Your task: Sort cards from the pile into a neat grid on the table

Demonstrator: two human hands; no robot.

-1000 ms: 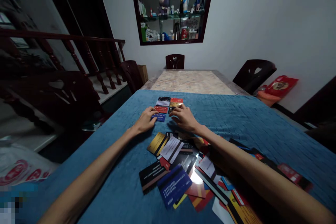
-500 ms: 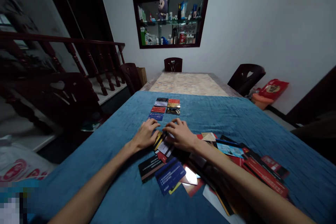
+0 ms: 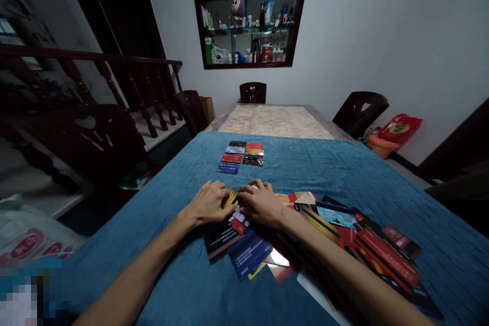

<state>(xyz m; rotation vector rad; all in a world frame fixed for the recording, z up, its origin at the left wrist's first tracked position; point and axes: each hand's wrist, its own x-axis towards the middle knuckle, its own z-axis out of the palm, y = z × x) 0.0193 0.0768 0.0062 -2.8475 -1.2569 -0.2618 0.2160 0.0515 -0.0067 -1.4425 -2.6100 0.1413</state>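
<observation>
Two hands meet at frame centre on a gold card (image 3: 231, 196). Left hand (image 3: 209, 204) and right hand (image 3: 262, 202) both pinch it by the fingertips, card tilted up off the pile, left hand at its 9 o'clock, right hand at its 3 o'clock. Whether either grip is fully closed: cannot tell, fingers overlap the card.

Gold card sits at the 12 o'clock edge of the loose card pile (image 3: 336, 234), which spreads from the hands toward 4 o'clock across the blue cloth (image 3: 160, 244). Black card (image 3: 221, 240) and dark blue card (image 3: 249, 256) lie flat at 6 o'clock of the hands, touching each other.

Sorted grid of cards (image 3: 241, 155) lies at 12 o'clock of the hands, well apart, two columns, flat on the cloth.

Bare table (image 3: 275, 121) top shows past the cloth's far edge. Chair (image 3: 252, 92) at the far end, another chair (image 3: 359, 112) at 2 o'clock. Wall cabinet (image 3: 250, 18) above.
</observation>
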